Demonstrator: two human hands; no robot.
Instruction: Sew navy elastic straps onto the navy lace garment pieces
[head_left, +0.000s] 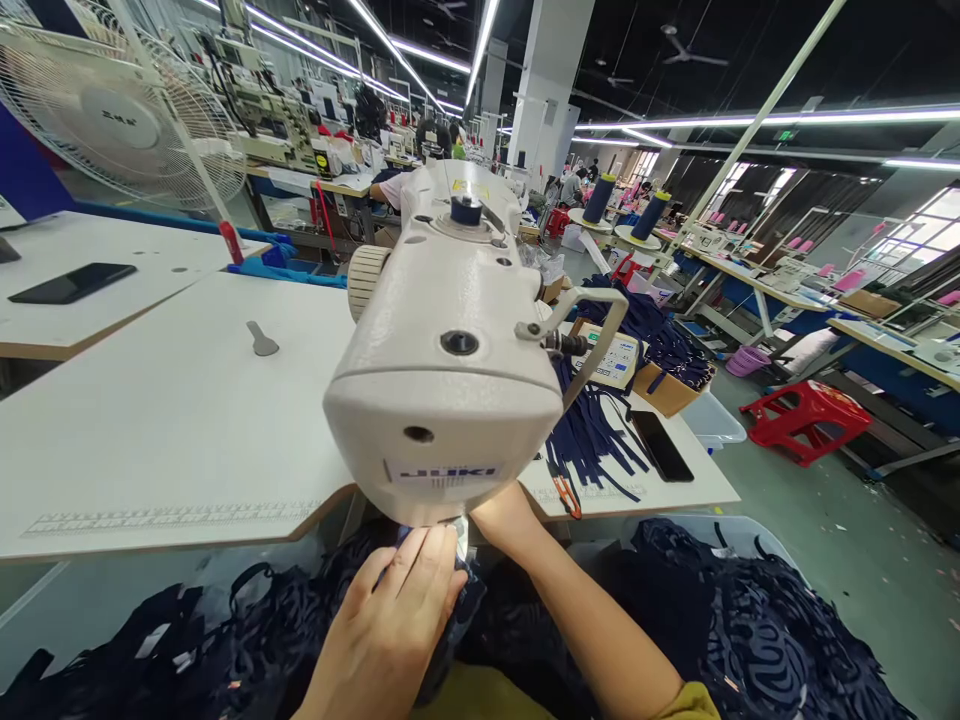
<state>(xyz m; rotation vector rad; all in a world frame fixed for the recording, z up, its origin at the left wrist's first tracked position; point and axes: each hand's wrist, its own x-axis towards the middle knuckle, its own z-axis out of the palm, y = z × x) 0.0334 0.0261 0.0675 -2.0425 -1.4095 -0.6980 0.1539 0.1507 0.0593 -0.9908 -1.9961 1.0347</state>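
**two hands at the foot of a juki sewing machine**

head view: the left hand point(390, 620), at 6 o'clock, lies flat with its fingers together, pressed down on a piece of navy fabric point(471, 605) right under the front of the juki sewing machine point(450, 340). the flat palm looks meant to pin the cloth smooth at the needle end. the right hand point(504, 518) reaches in from 5 o'clock. its fingers are hidden behind the machine head, so i cannot tell whether they pinch or lie spread.

cut navy strips point(592, 430), orange thread snips point(564, 494) and a black phone point(660, 446) sit at 3 o'clock, probably handy for the right arm. the white table point(172, 400) stretches wide toward 9 o'clock, carrying only a small grey tab point(262, 340) there. its near edge stops just short of the hands. heaped navy pieces point(750, 630) crowd the near side from 4 to 8 o'clock.
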